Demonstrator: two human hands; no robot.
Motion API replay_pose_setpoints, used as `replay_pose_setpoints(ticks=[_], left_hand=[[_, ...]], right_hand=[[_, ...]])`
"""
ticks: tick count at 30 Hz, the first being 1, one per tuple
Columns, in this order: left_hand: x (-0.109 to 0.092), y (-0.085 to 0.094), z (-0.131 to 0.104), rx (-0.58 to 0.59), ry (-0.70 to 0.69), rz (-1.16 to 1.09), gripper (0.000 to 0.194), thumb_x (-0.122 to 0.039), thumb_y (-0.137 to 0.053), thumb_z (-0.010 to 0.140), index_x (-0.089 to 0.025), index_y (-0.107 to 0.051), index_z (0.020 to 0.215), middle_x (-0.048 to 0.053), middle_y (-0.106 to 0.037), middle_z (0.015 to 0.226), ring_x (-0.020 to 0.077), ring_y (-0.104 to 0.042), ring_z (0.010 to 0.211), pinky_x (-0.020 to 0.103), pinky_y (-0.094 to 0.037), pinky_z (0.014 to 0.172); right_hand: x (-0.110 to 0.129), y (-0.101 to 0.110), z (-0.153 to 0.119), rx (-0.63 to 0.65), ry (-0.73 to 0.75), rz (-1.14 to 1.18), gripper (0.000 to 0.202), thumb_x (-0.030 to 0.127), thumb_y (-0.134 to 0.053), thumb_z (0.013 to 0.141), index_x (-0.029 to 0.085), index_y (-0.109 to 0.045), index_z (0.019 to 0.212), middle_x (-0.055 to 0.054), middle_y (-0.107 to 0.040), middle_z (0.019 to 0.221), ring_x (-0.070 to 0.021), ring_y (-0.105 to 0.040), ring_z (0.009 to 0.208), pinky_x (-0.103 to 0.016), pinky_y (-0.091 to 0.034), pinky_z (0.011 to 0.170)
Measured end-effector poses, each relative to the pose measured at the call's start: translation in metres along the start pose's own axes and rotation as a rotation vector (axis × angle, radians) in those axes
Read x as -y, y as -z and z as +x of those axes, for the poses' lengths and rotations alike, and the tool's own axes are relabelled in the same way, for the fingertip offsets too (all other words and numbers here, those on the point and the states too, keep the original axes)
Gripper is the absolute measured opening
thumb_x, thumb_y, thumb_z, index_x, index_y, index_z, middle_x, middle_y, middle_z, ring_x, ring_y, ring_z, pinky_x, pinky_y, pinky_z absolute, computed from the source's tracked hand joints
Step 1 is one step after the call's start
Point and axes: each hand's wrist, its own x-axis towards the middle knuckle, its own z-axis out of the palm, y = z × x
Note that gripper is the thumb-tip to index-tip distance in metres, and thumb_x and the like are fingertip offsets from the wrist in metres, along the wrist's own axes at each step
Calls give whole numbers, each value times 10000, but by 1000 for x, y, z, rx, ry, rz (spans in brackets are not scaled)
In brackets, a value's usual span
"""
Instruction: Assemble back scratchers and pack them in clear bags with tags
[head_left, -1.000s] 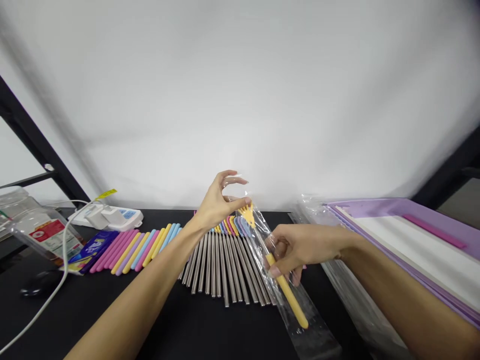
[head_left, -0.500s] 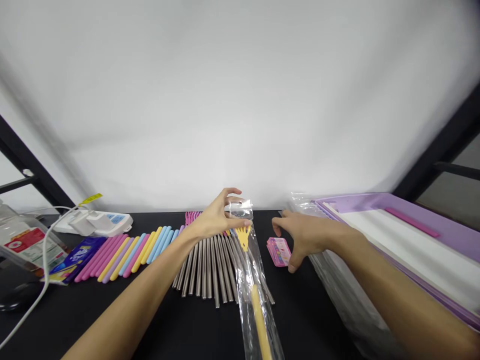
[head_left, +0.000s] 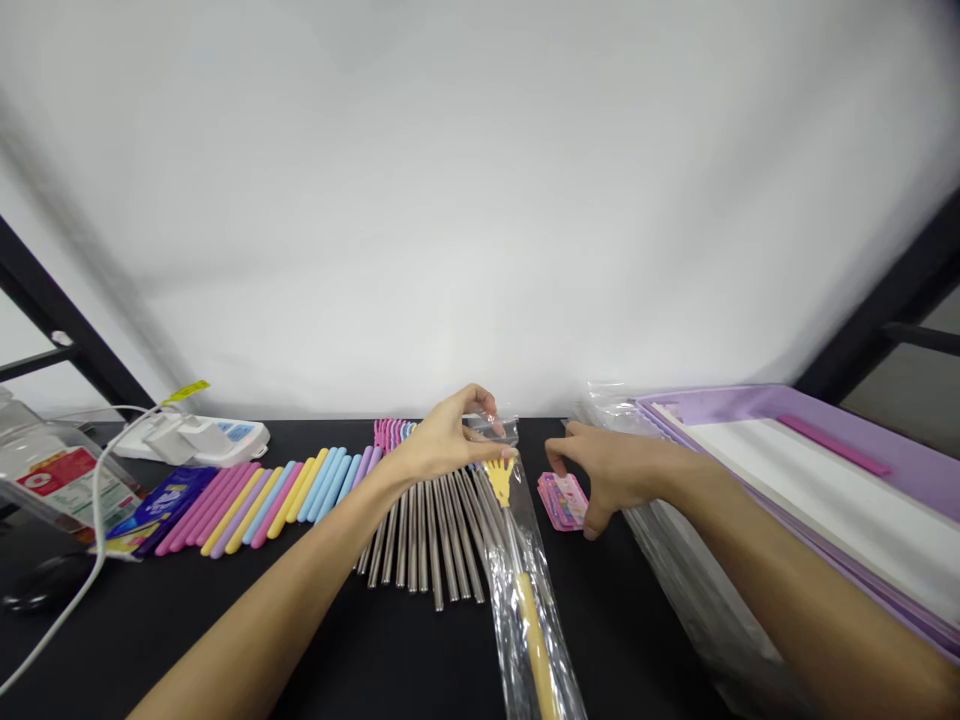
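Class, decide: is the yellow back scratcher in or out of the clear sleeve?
In: glossy film of the sleeve runs over the scratcher, claw and handle alike.

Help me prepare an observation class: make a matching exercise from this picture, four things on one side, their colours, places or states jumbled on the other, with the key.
1. Back scratcher
2. Small cards
3. Power strip
4. Tray

A. Pink, beside the right hand
B. Purple, at the picture's right
C. Yellow, inside a clear bag
D. White, with plugs

Pairs: 1-C, 2-A, 3-D, 4-B

Head view, forward and downward, near tabletop
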Motion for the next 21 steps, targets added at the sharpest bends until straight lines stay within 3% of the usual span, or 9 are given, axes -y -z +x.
replay_pose_setpoints(ticks=[6,12,14,18,21], left_hand=[[3,1,-1,16,10,60,524,-369,-772,724,-216,-449,1107,72,-545,1183,137,-674,731,278,-467,648],[6,-2,0,29,-5,111,532,-366,-782,703,-226,-460,1102,67,-550,1184,138,-658,711,292,-484,639],[6,-4,0,40,-15,77,554,-340,-788,696,-238,-440,1115,57,-564,1142,140,-661,703,283,-483,626],[4,-7,0,76,-15,-37,607,-266,-782,696,-265,-379,1150,47,-576,1083,145,-675,684,276,-487,618],[2,-10,-1,103,-20,-115,637,-219,-759,711,-268,-341,1190,60,-598,1051,167,-688,724,299,-510,652]], right_hand=[[-6,11,-12,-105,129,141,507,303,-786,488,238,-417,830,25,-538,792,-169,-496,680,-264,-297,515],[1,23,-23,-104,346,403,124,265,-635,729,207,-533,769,37,-526,673,-123,-471,604,-256,-330,532],[7,25,-24,-175,392,432,84,281,-617,764,200,-597,762,32,-507,656,-114,-437,589,-253,-318,525],[19,22,-20,-413,330,306,193,354,-599,809,198,-681,730,10,-490,618,-119,-417,561,-267,-298,514],[24,16,-16,-559,365,139,268,381,-540,873,206,-695,743,-38,-550,776,-138,-491,653,-279,-356,579]])
